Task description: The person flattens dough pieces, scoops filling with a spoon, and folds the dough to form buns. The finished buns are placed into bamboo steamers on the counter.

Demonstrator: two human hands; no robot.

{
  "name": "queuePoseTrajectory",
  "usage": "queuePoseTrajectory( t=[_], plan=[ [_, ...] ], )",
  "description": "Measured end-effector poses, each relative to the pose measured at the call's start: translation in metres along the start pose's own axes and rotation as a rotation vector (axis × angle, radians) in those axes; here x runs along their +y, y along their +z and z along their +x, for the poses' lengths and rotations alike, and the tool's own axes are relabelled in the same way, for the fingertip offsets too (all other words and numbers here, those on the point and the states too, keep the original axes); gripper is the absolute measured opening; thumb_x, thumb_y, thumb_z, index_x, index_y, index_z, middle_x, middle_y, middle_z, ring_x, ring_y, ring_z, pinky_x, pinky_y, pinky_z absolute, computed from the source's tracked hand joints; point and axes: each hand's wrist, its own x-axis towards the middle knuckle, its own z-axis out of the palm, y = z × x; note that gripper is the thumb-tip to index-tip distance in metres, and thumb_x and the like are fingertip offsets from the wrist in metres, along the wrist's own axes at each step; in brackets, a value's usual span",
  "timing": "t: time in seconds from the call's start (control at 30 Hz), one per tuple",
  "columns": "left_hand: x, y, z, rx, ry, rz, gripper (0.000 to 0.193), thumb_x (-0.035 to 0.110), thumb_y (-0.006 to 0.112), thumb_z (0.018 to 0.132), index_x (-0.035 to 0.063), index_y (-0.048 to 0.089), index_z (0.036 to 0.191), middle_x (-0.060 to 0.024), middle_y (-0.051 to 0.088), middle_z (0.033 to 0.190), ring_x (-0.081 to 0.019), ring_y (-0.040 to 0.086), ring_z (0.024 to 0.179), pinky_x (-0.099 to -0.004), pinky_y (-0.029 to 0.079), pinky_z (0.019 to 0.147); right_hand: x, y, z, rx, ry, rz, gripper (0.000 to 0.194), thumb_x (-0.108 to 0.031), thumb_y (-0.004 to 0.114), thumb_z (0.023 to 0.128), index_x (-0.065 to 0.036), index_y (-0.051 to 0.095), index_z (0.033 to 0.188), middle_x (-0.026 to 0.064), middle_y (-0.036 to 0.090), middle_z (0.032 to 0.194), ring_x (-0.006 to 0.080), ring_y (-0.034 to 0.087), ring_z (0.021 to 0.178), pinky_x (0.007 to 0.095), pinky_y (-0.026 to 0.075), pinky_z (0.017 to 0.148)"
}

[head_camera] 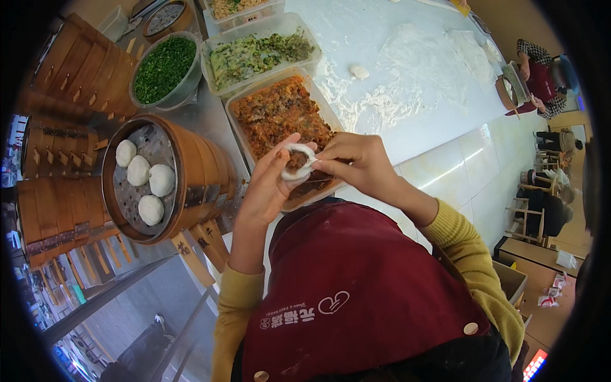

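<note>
My left hand (268,184) cups a round dough wrapper (297,175) with brown filling (296,161) showing in its open middle. At the wrapper's right edge, my right hand (355,160) pinches the dough between thumb and fingers. Both hands are above the near end of a plastic tub of reddish-brown filling (281,114). To the left, several white filled buns (161,180) sit apart on the perforated liner of a round bamboo steamer (205,167). A single flattened piece of dough (358,71) lies on the floured white worktop (348,28).
Beyond the filling stand a tub of green-and-yellow filling (258,55), a bowl of chopped greens (164,70) and another tub (243,9). Stacked bamboo steamers (81,67) line the left. Wooden paddles (193,258) jut out below the near steamer. A co-worker (544,79) holds a container at far right.
</note>
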Motion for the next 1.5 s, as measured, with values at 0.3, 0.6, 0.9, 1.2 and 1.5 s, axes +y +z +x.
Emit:
queuePoseTrajectory(
  t=[0.3,0.6,0.9,1.2,1.5],
  plan=[
    [-0.01,0.018,0.002,0.115,0.079,-0.057,0.038,0.012,0.037,0.102,0.0024,0.034,0.138,-0.0102,0.052,0.118,-0.0175,0.057,0.106,-0.0369,0.052,0.091,-0.001,0.009,0.001,0.101,-0.158,-0.082,0.017,-0.003,0.076,0.074,-0.002,0.07,0.09,0.0084,0.062,0.08,0.0165,0.061,0.063,0.0284,0.049,0.056],
    [-0.008,0.02,0.002,0.134,0.078,0.035,0.035,0.003,0.041,0.093,0.0025,0.045,0.128,-0.0087,0.052,0.117,-0.0147,0.055,0.104,-0.0332,0.049,0.093,0.0,0.004,0.003,0.056,0.184,0.137,0.012,-0.001,0.074,0.075,-0.003,0.071,0.087,0.0075,0.06,0.084,0.0168,0.061,0.07,0.0274,0.048,0.058],
    [-0.002,0.016,-0.001,0.09,0.015,0.158,0.034,0.009,0.04,0.096,-0.0001,0.047,0.128,-0.0099,0.055,0.114,-0.0147,0.058,0.101,-0.0328,0.051,0.09,-0.001,0.005,0.0,-0.019,0.2,0.123,0.018,0.001,0.073,0.075,-0.005,0.072,0.092,0.0069,0.057,0.092,0.0146,0.058,0.07,0.0259,0.048,0.059],
    [-0.002,0.01,-0.004,-0.007,-0.074,0.257,0.049,0.034,0.035,0.101,-0.0043,0.048,0.129,-0.0109,0.057,0.113,-0.0166,0.059,0.101,-0.032,0.053,0.088,-0.004,0.006,-0.002,-0.057,0.186,0.129,0.014,-0.003,0.075,0.075,-0.004,0.072,0.088,0.0054,0.052,0.087,0.0141,0.055,0.074,0.027,0.048,0.063],
    [-0.017,0.016,-0.016,0.08,0.142,0.131,0.042,0.014,0.037,0.098,0.0022,0.037,0.139,-0.0089,0.053,0.121,-0.0138,0.057,0.1,-0.0279,0.054,0.071,-0.006,0.009,-0.004,0.023,0.192,0.137,0.014,-0.008,0.078,0.076,-0.005,0.073,0.089,0.0036,0.053,0.084,0.0107,0.053,0.071,0.0246,0.043,0.057]
  ],
)
